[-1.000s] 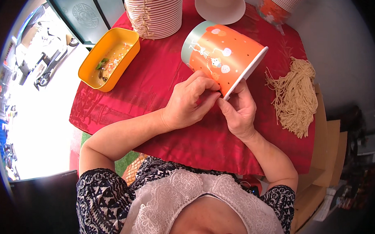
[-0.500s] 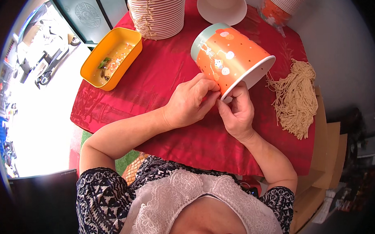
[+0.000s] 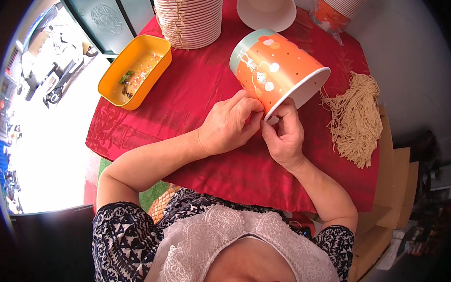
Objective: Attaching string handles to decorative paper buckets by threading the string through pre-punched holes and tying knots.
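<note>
An orange paper bucket (image 3: 282, 64) with a pale green base, white rim and small printed figures lies tilted above the table, its mouth facing lower right. My right hand (image 3: 287, 139) grips its near rim, with fingers inside the mouth and the thumb at the edge. Against the outer wall, close to that same rim, my left hand (image 3: 230, 122) is closed in a pinch. Whatever is between the left fingertips is hidden. To the right of the bucket lies a bundle of beige strings (image 3: 356, 121), apart from both hands.
A red cloth (image 3: 194, 87) covers the table. At the back stand a tall stack of nested buckets (image 3: 194, 20) with beige cord on its side, a white bucket (image 3: 273, 20), and a plastic-wrapped stack (image 3: 337, 8). A yellow tub (image 3: 146, 86) holds scraps at left. Cardboard (image 3: 401, 184) stands at right.
The bucket has turned very slightly in my hands. Both hands keep nearly the same place and grip at its rim.
</note>
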`<state>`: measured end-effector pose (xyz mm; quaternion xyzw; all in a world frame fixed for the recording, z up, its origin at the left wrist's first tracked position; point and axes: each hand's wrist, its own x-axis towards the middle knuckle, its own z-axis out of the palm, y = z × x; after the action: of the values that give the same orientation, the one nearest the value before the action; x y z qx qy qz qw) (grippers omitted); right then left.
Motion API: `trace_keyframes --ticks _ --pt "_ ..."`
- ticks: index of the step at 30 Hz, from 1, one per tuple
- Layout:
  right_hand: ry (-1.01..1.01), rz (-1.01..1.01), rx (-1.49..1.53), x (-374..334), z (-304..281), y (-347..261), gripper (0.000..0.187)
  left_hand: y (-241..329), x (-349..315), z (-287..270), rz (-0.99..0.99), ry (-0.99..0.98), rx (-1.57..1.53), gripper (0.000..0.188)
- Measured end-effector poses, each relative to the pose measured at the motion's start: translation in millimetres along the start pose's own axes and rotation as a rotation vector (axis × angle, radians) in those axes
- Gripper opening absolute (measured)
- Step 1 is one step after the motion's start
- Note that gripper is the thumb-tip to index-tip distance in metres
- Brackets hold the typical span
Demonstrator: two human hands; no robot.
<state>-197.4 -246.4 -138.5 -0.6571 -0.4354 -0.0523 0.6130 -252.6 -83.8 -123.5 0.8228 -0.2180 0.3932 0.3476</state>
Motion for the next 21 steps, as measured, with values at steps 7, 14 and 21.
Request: trace_keyframes --ticks 7,14,21 --pt "0.007 0.016 0.03 0.3 0.7 -0.7 0.027 -0.4 0.8 -0.5 -0.008 -0.005 -0.012 0.029" --pt "-0.005 -0.018 -0.007 0.3 1.2 -0.8 0.027 0.4 0.0 -0.1 -0.068 0.019 -0.078 0.025" --pt "-0.014 -0.032 -0.028 0.2 0.2 2.5 0.027 0.5 1.1 -1.0 -0.091 0.0 -0.062 0.025"
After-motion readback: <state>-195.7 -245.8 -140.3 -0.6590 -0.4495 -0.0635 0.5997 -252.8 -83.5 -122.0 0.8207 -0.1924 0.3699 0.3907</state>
